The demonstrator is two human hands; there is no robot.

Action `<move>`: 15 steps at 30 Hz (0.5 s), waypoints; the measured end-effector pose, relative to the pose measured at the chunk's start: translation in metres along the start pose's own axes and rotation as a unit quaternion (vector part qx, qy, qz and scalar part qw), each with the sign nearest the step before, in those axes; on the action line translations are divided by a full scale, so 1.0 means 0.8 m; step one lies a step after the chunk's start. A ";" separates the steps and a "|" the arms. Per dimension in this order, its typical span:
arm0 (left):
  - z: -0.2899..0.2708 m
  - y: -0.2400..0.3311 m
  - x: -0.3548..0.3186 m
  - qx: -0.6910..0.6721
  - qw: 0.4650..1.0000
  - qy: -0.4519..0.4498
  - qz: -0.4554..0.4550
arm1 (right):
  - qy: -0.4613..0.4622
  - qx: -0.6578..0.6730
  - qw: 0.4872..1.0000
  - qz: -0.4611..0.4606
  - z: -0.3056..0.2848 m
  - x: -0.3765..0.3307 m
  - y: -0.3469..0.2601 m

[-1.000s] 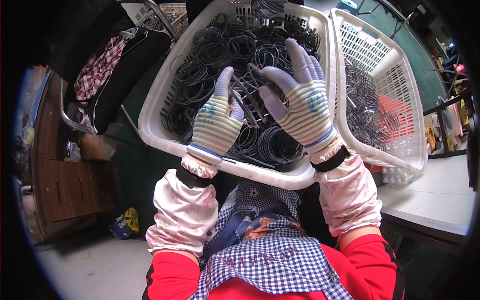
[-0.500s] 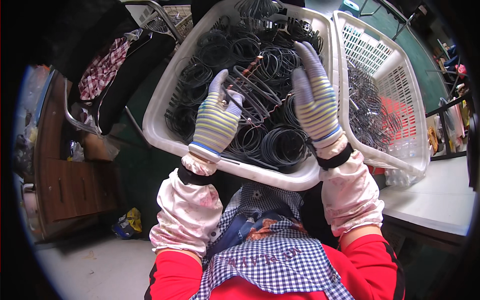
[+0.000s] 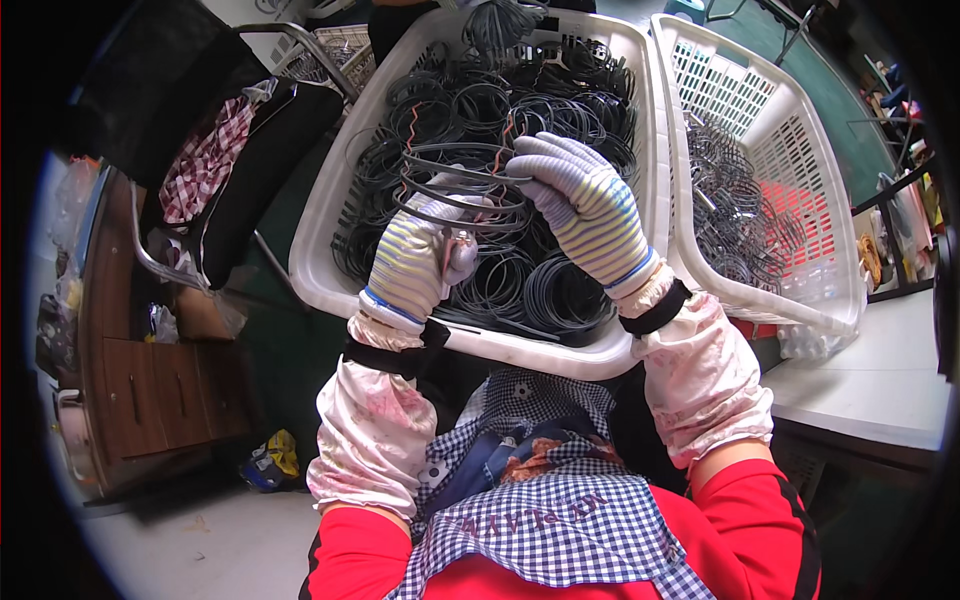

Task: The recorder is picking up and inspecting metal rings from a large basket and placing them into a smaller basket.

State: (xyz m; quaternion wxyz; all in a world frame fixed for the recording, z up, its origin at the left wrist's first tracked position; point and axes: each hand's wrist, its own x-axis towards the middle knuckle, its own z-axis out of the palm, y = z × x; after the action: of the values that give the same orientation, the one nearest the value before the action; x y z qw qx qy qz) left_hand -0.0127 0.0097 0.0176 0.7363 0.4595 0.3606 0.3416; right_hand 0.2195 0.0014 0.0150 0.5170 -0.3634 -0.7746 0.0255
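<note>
Over the white basket (image 3: 330, 270) of black coils (image 3: 520, 290), both hands' fingers (image 3: 545, 165) grasp one coil (image 3: 455, 165)

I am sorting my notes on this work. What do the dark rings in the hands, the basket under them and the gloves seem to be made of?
The dark rings look like thin rubber or plastic, matte grey-black; they bend into wavy loops, so probably flexible. The white basket looks like moulded plastic, smooth, with slotted walls. The gloves on the left hand and right hand look like knitted fabric, with visible striped ribbing.
</note>
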 end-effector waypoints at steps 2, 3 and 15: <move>-0.001 -0.002 0.000 -0.024 1.000 0.001 0.004 | 0.013 0.001 1.000 0.005 0.002 0.001 0.001; 0.001 -0.001 0.001 -0.049 0.999 0.002 0.008 | 0.026 0.001 1.000 0.010 0.002 0.001 0.001; -0.012 -0.011 -0.001 -0.181 0.978 -0.106 -0.003 | 0.026 0.163 0.957 0.238 0.010 -0.010 -0.007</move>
State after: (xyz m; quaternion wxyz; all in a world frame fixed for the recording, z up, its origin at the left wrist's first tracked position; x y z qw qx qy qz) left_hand -0.0198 0.0099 0.0067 0.8424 0.3507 0.2142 0.3484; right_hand 0.2111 -0.0048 0.0076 0.5683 -0.4486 -0.6371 0.2642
